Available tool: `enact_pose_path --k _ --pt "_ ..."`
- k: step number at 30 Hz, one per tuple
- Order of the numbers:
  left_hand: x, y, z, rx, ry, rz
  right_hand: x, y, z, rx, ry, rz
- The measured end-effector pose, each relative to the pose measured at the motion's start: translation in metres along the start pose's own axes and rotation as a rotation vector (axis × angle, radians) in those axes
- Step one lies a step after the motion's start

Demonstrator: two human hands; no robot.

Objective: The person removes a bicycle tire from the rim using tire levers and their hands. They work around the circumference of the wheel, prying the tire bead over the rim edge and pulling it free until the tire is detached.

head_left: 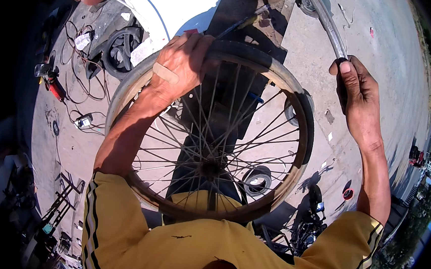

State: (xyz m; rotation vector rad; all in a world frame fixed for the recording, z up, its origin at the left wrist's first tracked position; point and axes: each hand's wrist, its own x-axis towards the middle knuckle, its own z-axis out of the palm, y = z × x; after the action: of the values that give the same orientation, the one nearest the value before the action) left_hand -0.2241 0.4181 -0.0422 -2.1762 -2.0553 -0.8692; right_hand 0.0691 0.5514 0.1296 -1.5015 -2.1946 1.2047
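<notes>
A spoked bicycle wheel [207,169] is held upright in front of my chest, its rusty rim facing me. My left hand [180,63], with a plaster on its back, grips the top left of the rim where a black tyre [247,53] sits partly on it. Out to the right, my right hand [355,92] is closed around the black tyre's free part. A long curved strip [328,24], grey in the sun, arcs up and away from that hand. My yellow sleeves with black stripes fill the bottom.
Concrete ground lies below. A loose tyre [121,51], tangled black cables [85,81] and a red tool [52,84] lie at the left. A small round hub part [258,182] sits on the ground behind the spokes. A metal rack [61,198] stands at the lower left.
</notes>
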Motion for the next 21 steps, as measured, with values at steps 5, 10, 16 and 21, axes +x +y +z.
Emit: enact_pose_path --k 5,10,16,21 --pt "0.028 -0.002 -0.021 -0.18 -0.267 -0.173 0.057 0.051 0.028 -0.041 -0.004 0.05" --pt "0.085 -0.014 -0.002 -0.557 -0.692 -0.303 0.074 0.078 0.082 0.105 -0.184 0.139" --pt "0.111 -0.009 0.02 -0.575 -1.106 -0.341 0.079 0.075 0.084 0.398 -0.382 0.328" --pt "0.114 -0.005 0.022 -0.658 -1.105 -0.397 0.083 0.054 0.089 0.323 -0.37 0.396"
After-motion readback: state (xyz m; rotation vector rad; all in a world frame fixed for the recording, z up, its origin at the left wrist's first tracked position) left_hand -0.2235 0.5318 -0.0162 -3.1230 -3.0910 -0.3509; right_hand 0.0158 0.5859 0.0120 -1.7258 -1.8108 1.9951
